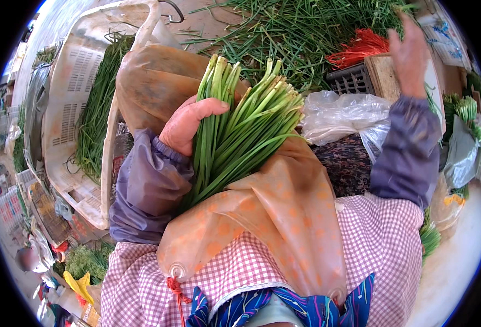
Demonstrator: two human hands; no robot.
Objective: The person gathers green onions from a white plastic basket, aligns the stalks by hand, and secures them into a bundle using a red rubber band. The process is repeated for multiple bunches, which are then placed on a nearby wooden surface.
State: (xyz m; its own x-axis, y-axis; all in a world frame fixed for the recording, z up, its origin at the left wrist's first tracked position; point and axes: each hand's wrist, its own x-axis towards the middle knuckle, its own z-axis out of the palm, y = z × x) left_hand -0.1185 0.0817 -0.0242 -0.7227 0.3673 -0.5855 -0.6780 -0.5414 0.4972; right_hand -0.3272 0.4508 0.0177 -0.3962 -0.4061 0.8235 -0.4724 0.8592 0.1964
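Note:
My left hand is wrapped around a thick bunch of green garlic chives, its thumb across the stalks. The pale cut ends point away from me, and the green leaves run down over my lap onto an orange-stained plastic apron. Off to the right, my right hand is raised with its fingers apart, slightly blurred. It appears above a wooden board and near a bundle of red ties. A green bit shows by its fingertips; whether they touch it I cannot tell.
A white plastic basket holding long green leaves stands at the left. Loose green leaves are heaped on the ground ahead. Clear plastic bags lie beside a black crate. More bundled greens are at the far right.

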